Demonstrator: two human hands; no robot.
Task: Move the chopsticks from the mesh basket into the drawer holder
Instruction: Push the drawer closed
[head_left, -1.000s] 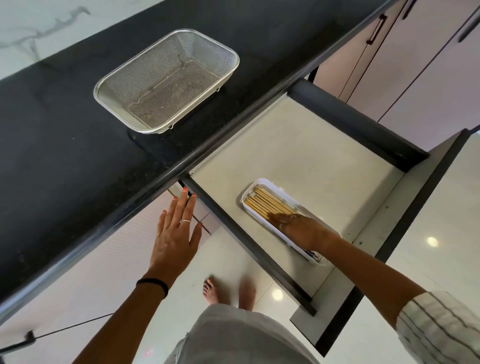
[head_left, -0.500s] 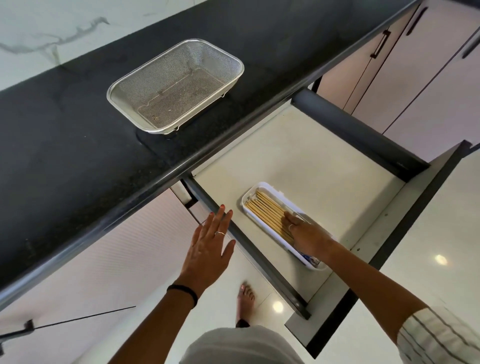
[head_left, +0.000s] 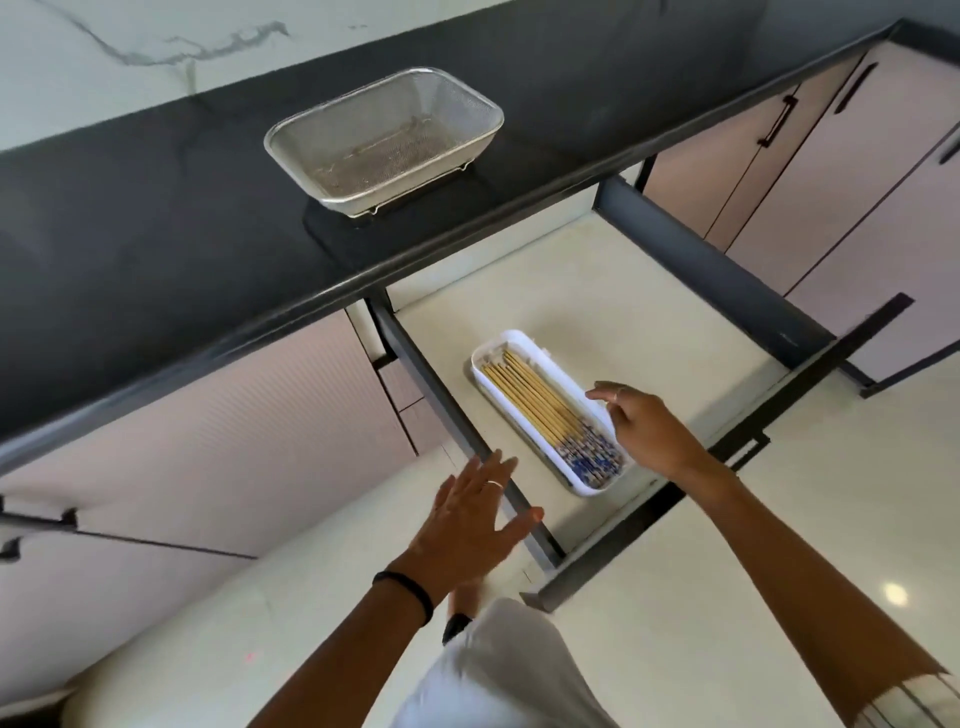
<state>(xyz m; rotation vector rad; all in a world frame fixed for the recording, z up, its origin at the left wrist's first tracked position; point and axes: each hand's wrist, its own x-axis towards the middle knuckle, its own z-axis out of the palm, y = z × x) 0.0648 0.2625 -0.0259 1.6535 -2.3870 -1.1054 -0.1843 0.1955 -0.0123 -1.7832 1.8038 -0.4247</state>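
Observation:
Several wooden chopsticks (head_left: 540, 404) with blue patterned ends lie side by side in a white oblong holder (head_left: 519, 344) on the floor of the open drawer (head_left: 587, 291). The steel mesh basket (head_left: 384, 137) stands on the black counter with nothing in it. My right hand (head_left: 644, 426) hovers just right of the holder, fingers apart, holding nothing. My left hand (head_left: 470, 519) is open, palm down, beside the drawer's dark left wall near its front corner.
The black counter (head_left: 156, 218) overhangs the back of the drawer. The drawer's dark right wall (head_left: 727, 275) and front panel (head_left: 691, 488) frame it. Pale cabinet doors with black handles (head_left: 779, 122) stand to the right. Glossy pale floor lies below.
My right hand has lifted off the chopsticks and drawn back to the right of the holder. My left hand has moved right and now sits at the drawer's left wall.

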